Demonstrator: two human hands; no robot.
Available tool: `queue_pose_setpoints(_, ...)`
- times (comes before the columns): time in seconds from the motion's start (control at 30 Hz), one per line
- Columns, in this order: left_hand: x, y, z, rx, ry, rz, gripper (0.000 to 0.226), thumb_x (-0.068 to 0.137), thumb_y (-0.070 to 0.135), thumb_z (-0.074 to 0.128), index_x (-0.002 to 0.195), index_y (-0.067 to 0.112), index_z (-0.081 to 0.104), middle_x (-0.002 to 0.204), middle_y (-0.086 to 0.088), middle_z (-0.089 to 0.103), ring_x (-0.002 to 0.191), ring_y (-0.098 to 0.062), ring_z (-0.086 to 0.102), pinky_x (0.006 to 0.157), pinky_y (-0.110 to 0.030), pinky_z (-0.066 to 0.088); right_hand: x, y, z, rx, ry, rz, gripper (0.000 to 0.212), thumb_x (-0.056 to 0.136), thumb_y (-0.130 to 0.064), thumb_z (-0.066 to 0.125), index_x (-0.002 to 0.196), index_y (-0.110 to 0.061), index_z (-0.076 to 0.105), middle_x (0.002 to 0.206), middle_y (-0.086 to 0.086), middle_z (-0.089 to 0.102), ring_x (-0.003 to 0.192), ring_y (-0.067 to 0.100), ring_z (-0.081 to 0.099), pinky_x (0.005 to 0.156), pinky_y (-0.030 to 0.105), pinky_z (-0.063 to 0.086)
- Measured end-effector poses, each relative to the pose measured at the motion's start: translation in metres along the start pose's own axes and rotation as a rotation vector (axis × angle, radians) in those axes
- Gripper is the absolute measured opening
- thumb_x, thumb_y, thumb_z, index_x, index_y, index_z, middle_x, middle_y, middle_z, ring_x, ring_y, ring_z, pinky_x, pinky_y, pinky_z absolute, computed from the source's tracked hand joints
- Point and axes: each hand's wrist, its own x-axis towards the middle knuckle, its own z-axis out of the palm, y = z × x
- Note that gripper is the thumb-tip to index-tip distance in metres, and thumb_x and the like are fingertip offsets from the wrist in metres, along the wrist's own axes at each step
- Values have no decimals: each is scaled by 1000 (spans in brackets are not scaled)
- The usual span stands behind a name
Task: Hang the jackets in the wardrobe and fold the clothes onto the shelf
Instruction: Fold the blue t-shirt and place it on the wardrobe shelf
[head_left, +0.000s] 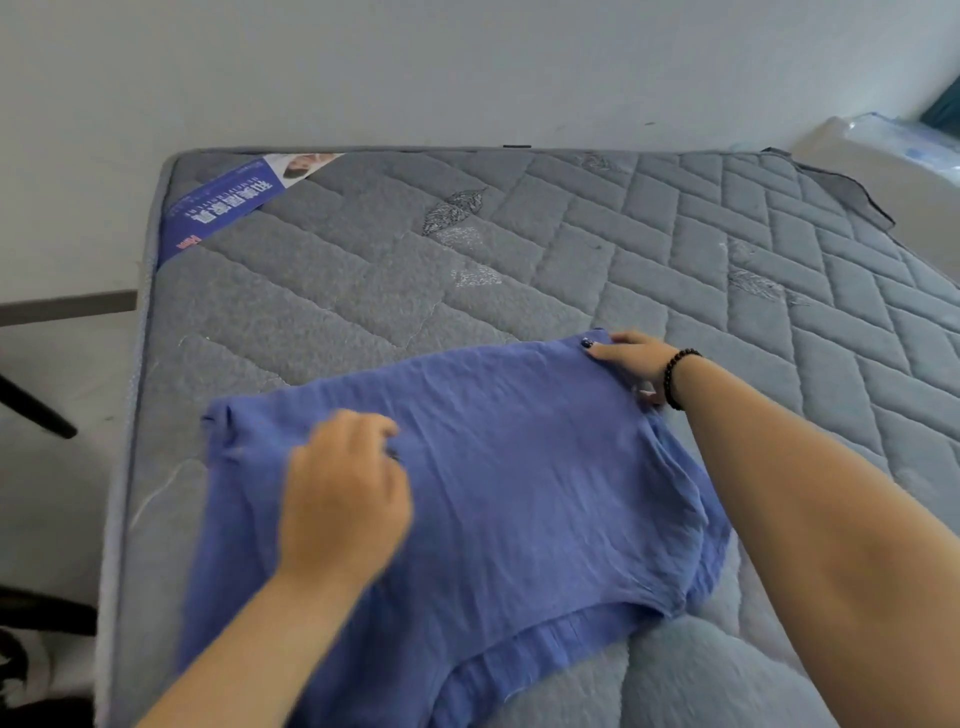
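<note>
- The blue garment (498, 467) lies spread on the bare quilted mattress (571, 249), near its front edge and toward its left side; the mattress is the landmark for everything here.
- The left hand (345, 493) sits on the garment's left part, its fingers curled as if bunching or pinching the cloth; motion blur means I cannot tell for sure whether cloth is actually gripped.
- The right hand (631, 364), with a dark bead bracelet (678, 376) at the wrist, rests at the garment's far right corner, fingers fairly straight and pressing the edge down onto the mattress.
- Judged from this, the folding step is in hand: the cloth is being laid flat and squared, and no neat fold shows yet, though the right edge looks doubled under.
- The next move likely calls for smoothing the wrinkles, then lifting one side and carrying it across to the other with the edges aligned.
- The thin, creased fabric will probably slip and bunch, so one corner wants pinning while the other hand folds.
- Neither wardrobe nor shelf is in view; a blue label (223, 205) marks the mattress's far left corner.
</note>
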Motion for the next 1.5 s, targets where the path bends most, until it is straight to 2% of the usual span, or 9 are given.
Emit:
queue_pose_setpoints(0.1,-35,69,37,-197,-228,400,18,71,12,56,88,15,62,89,-2,60,78,-26,58,64,-41,49,17,-1,-7,-74,-131,64,54,67,-66,70,111,-39,56,100,-1,52,87,20,48,75,38,37)
queue_pose_setpoints(0.2,-73,130,80,-218,-518,554,47,66,42,61,108,21,63,122,1,61,115,-19,55,94,-35,49,33,2,-9,3,-157,18,42,80,-47,71,114,-32,52,113,0,54,103,24,55,85,40,47)
queue_pose_setpoints(0.33,-87,181,119,-80,-755,461,93,60,72,55,138,22,48,146,-6,45,138,-26,37,108,-53,34,49,9,-9,-18,-177,3,41,81,-41,73,114,-28,53,116,0,55,108,25,56,97,47,47)
queue_pose_setpoints(0.5,-86,198,136,-21,-704,367,61,82,57,49,137,29,50,150,-11,40,139,-36,34,106,-66,24,60,6,-9,-122,-149,-74,41,81,-33,74,112,-24,50,109,0,56,99,20,54,91,38,47)
queue_pose_setpoints(0.73,-94,191,145,-97,-591,371,46,84,22,40,125,29,61,137,2,57,134,-28,45,103,-57,25,58,0,6,-343,-113,-168,43,67,-27,71,102,-19,47,102,2,48,96,21,48,88,37,47)
queue_pose_setpoints(1.03,-54,182,103,-676,-922,58,34,101,23,37,125,28,61,154,14,31,145,-2,16,120,-28,-1,24,-19,21,-800,26,-167,38,99,-26,34,137,-24,39,142,12,36,128,35,37,107,47,35)
queue_pose_setpoints(1.2,-57,162,49,-1083,-589,-474,36,100,16,49,114,47,59,80,20,72,64,11,54,65,-3,40,-18,-44,4,-695,94,-251,31,101,-18,38,123,-7,56,127,16,56,111,33,55,87,36,44)
queue_pose_setpoints(1.3,-68,137,24,-1053,-255,-647,38,96,12,54,105,48,62,101,41,62,98,17,58,86,-5,43,-42,-62,-2,-474,176,-291,21,98,-15,42,88,-7,59,106,22,60,93,38,61,79,41,51)
queue_pose_setpoints(1.5,-83,91,-25,-924,205,-982,23,98,8,47,108,17,65,99,14,62,104,-10,56,85,-18,38,-84,-109,42,-74,126,-381,24,93,-10,44,70,-6,49,67,14,56,51,27,56,47,31,51)
